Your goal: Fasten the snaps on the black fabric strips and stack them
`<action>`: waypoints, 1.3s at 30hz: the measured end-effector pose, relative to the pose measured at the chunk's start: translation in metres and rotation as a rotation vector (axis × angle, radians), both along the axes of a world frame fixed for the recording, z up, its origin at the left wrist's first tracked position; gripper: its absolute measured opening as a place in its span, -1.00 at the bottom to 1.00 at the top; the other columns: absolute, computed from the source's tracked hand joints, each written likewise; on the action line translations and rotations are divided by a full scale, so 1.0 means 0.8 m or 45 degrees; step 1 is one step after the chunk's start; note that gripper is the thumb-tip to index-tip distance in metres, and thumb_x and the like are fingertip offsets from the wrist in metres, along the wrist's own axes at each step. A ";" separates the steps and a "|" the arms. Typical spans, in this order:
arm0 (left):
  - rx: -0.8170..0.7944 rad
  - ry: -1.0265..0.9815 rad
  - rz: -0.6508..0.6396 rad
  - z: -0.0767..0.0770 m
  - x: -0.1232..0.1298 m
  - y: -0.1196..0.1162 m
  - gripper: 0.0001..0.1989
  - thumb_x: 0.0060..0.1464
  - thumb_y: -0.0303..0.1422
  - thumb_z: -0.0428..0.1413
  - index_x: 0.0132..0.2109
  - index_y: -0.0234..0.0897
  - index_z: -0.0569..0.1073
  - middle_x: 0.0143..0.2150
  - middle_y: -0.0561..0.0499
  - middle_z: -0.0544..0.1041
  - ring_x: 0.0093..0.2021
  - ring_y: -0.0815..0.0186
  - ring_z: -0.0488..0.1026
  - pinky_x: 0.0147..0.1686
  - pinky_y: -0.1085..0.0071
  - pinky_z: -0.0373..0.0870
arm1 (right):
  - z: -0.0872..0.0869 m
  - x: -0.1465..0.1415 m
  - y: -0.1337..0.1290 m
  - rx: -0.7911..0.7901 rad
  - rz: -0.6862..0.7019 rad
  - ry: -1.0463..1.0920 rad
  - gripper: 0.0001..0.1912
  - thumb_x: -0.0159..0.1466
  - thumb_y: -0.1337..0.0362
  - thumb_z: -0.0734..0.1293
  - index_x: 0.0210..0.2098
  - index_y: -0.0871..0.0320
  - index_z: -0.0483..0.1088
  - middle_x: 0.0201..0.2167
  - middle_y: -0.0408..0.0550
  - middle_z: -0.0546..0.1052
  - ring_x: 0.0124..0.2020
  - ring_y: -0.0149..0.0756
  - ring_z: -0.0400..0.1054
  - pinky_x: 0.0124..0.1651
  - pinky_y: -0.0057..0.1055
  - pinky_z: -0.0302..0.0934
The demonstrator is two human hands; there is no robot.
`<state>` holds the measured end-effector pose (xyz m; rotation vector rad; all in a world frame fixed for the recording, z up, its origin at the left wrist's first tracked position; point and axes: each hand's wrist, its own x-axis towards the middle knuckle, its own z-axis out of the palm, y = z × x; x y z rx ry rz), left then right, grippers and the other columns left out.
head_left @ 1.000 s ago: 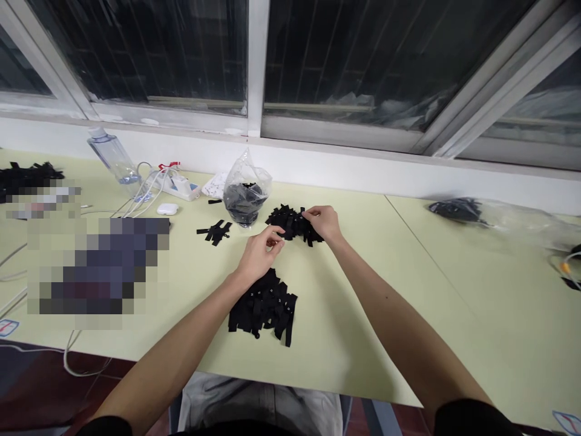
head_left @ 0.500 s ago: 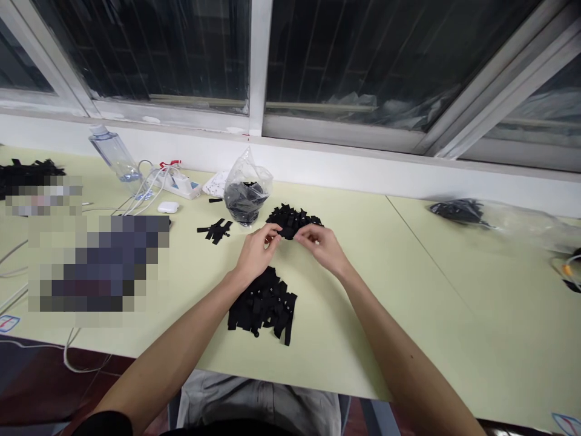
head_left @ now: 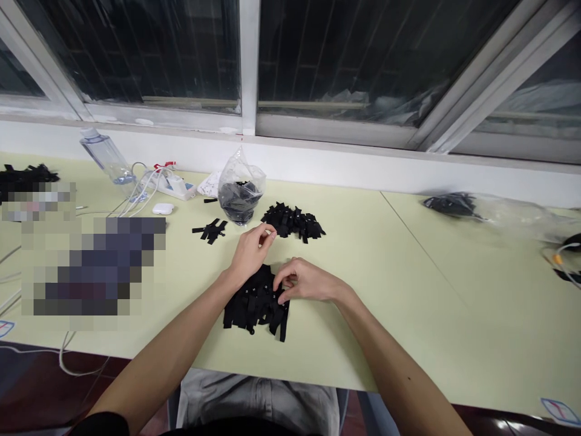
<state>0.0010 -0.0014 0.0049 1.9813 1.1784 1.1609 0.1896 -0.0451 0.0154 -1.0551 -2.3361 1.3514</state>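
A pile of short black fabric strips (head_left: 258, 312), some with small white marks, lies on the table close in front of me. My right hand (head_left: 311, 281) reaches over its right side, thumb and forefinger curved and slightly apart at the strips. Just beyond this pile, my left hand (head_left: 252, 249) hovers with thumb and fingertips pinched together. Whatever is between them is too small to make out. Beyond my left fingertips spreads a second heap of black strips (head_left: 295, 222). To the left are a few loose black strips (head_left: 210, 231).
A clear plastic bag (head_left: 242, 197) of black pieces stands behind the heaps. A bottle (head_left: 109, 157), power strip (head_left: 179, 186), white cables and a small white case (head_left: 163, 209) are on the left. Another plastic bag (head_left: 490, 211) lies at the far right. A window backs the table (head_left: 408, 303).
My right hand has come back from the far heap to the right side of the near pile. My left hand stays pinched near the far heap. The view has shifted slightly.
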 end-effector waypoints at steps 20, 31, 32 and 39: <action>0.049 -0.094 -0.332 0.005 0.009 -0.012 -0.79 0.27 -0.29 0.06 -0.09 -0.20 0.56 -0.17 -0.03 0.60 -0.20 0.29 0.51 -0.21 0.39 0.41 | 0.001 0.023 0.022 0.304 -0.608 0.564 -0.95 0.20 0.30 0.39 -0.33 0.14 0.48 -0.42 -0.14 0.40 -0.43 -0.38 0.19 -0.34 -0.37 0.09; 0.061 -0.156 -0.268 0.000 0.012 -0.010 -0.86 0.18 -0.30 0.18 -0.15 -0.19 0.59 -0.24 0.00 0.61 -0.26 0.32 0.53 -0.25 0.41 0.44 | -0.001 0.010 0.015 0.548 -0.833 0.532 -0.91 0.19 0.35 0.33 -0.31 0.12 0.48 -0.48 -0.17 0.40 -0.45 -0.37 0.19 -0.36 -0.37 0.11; 0.063 -0.153 -0.267 0.000 0.012 -0.010 -0.86 0.18 -0.31 0.17 -0.15 -0.19 0.59 -0.25 0.00 0.61 -0.26 0.32 0.53 -0.25 0.41 0.44 | -0.002 0.010 0.015 0.565 -0.841 0.526 -0.91 0.19 0.35 0.33 -0.31 0.12 0.48 -0.48 -0.16 0.40 -0.45 -0.37 0.20 -0.36 -0.37 0.12; 0.090 -0.093 -0.252 0.004 0.011 -0.012 -0.84 0.19 -0.32 0.16 -0.12 -0.18 0.60 -0.22 -0.01 0.62 -0.24 0.31 0.54 -0.21 0.39 0.46 | -0.004 0.005 0.015 0.648 -0.862 0.512 -0.90 0.20 0.37 0.32 -0.30 0.11 0.47 -0.48 -0.17 0.41 -0.45 -0.36 0.21 -0.37 -0.37 0.13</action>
